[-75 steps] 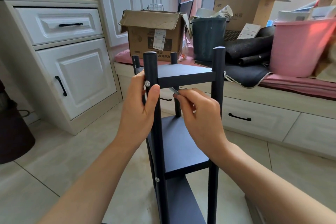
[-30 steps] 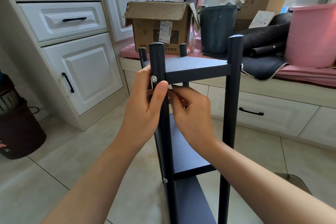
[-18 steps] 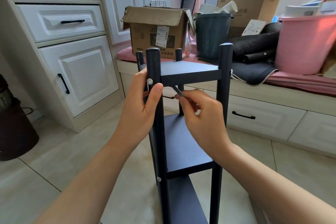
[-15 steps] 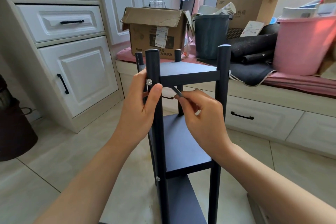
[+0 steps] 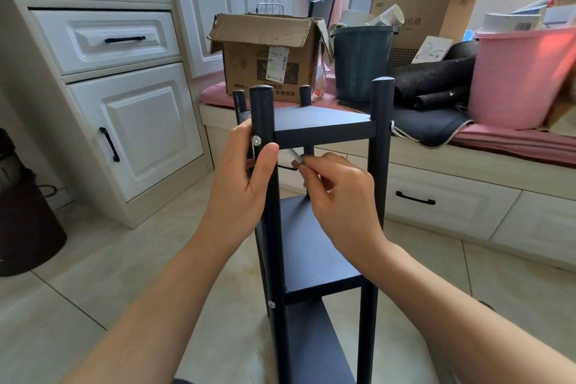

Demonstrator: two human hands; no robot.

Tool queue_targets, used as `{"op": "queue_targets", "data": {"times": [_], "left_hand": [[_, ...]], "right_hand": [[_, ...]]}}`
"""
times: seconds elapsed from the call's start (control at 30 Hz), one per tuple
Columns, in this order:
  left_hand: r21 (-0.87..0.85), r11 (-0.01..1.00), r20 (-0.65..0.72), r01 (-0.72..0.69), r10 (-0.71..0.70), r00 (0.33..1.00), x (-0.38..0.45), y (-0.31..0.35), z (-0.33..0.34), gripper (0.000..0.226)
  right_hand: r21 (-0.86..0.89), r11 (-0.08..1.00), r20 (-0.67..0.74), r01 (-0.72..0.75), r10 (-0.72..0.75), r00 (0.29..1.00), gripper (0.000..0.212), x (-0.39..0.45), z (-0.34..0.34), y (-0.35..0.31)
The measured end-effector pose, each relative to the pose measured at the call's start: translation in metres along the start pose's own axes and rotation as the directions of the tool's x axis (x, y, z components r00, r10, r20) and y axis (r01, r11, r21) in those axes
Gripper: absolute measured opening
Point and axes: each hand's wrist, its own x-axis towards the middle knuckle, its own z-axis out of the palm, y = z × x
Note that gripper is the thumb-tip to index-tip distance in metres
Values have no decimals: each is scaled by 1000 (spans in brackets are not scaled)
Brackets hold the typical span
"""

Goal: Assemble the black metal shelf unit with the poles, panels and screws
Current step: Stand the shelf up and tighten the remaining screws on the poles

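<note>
The black metal shelf unit stands upright on the floor in front of me, with a top panel, a middle panel and a lower one fixed between several poles. My left hand grips the near left pole just below a silver screw, thumb across the pole's front. My right hand pinches a small silver hex key under the top panel's front edge. A second screw sits lower on the same pole.
A white cabinet stands to the left, a dark bin at the far left. Behind the shelf, a window bench carries a cardboard box, a dark green bucket, a pink tub and black mats. Tiled floor surrounds the shelf.
My right hand had moved in close behind the left pole a second ago and has drawn back right, the hex key now showing under the top panel. My left hand keeps its grip.
</note>
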Motion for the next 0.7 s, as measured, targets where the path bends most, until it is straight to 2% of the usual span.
{"op": "queue_targets", "data": {"times": [0.17,0.47,0.7], "left_hand": [[8,1000,-6,-15,15,1000,1,-3,-1,25],[-5,1000,-2,-2,2,1000,2,-3,-1,26],[-5,1000,-4,1,-1,1000,3,-6,-1,27]], "right_hand": [[-15,1000,27,9,-8,1000,13,-2,8,3],[-58,989,-50,137,-140,989,16,-1,33,12],[-3,987,-117,160,-160,980,28,5,49,17]]}}
